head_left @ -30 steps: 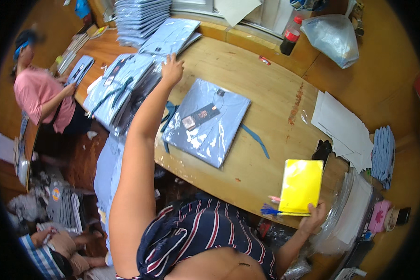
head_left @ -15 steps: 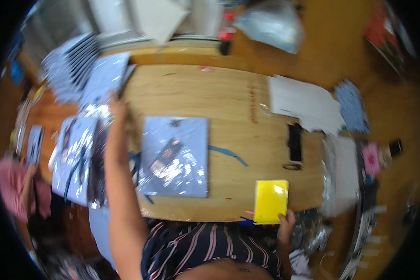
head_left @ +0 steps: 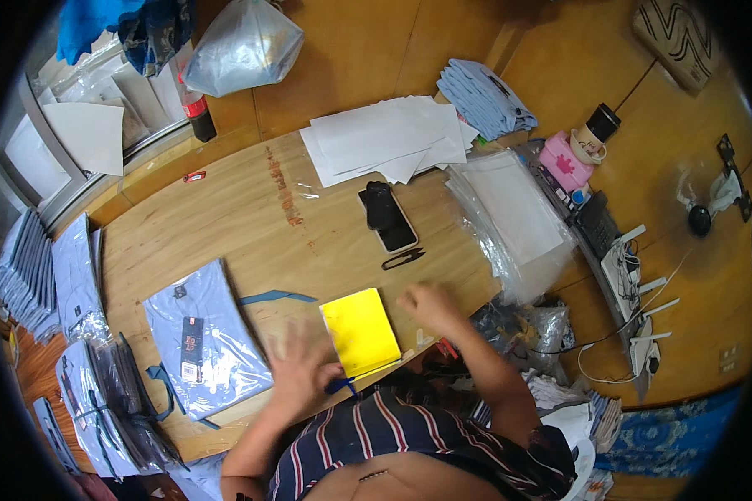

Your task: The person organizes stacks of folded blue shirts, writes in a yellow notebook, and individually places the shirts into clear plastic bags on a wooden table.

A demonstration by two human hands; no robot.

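Left hand (head_left: 299,365): fingers spread, blurred, beside yellow pad (head_left: 360,331)
Right hand (head_left: 427,306): blurred, pose unclear, right of pad

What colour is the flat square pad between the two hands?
Bright yellow. The pad lies on the wooden table, and the head view shows it clearly.

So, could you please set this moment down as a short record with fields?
Left hand: blurred, open, over the table beside the yellow pad
Right hand: blurred, open, at the table's near edge, right of the pad
Bagged blue shirt: flat, left of the pad
Phone: farther back, a dark thing on it
Black clip: before the phone
Table: wooden
White sheets: far edge
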